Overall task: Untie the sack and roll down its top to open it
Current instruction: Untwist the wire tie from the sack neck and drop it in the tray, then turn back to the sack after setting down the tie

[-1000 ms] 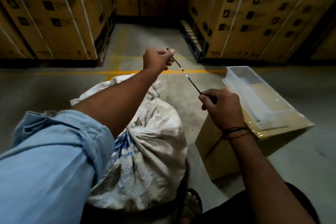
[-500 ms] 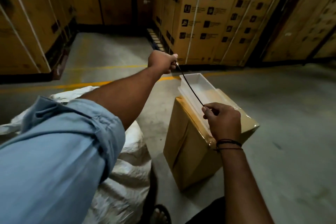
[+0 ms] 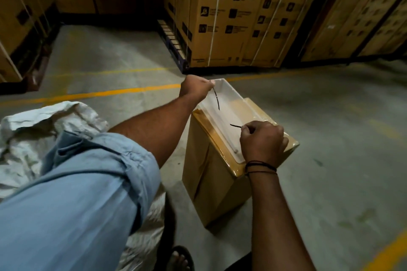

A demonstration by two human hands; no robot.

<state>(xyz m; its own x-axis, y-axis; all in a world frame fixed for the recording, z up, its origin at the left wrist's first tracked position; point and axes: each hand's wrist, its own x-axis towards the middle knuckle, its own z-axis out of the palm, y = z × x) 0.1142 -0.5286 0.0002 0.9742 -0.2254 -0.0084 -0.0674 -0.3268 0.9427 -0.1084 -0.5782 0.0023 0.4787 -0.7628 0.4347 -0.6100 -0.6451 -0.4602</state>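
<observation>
Your left hand is raised over the far end of the white tray, its grip clenched on one end of a thin dark tie; a short length hangs from the fist and ends free above the tray. Your right hand is fisted over the near end of the same tray, pinching a second short dark piece that juts toward the left. The two pieces do not meet; whether the tie has parted or is only hidden against the tray cannot be told. Both hands sit above the tray, which rests on top of the taped brown carton, and I judge this placement deliberate: the tray is the nearest receptacle for discarding the tie and freeing both hands. The sack lies on the floor to your left, well apart from both hands and partly covered by your blue sleeve; its mouth appears loose and crumpled, with no tie visible on it. In my assessment the untying is complete or nearly so, and the roll-down has not begun. Stacked cartons stand behind. A sandalled foot is planted between sack and carton.
</observation>
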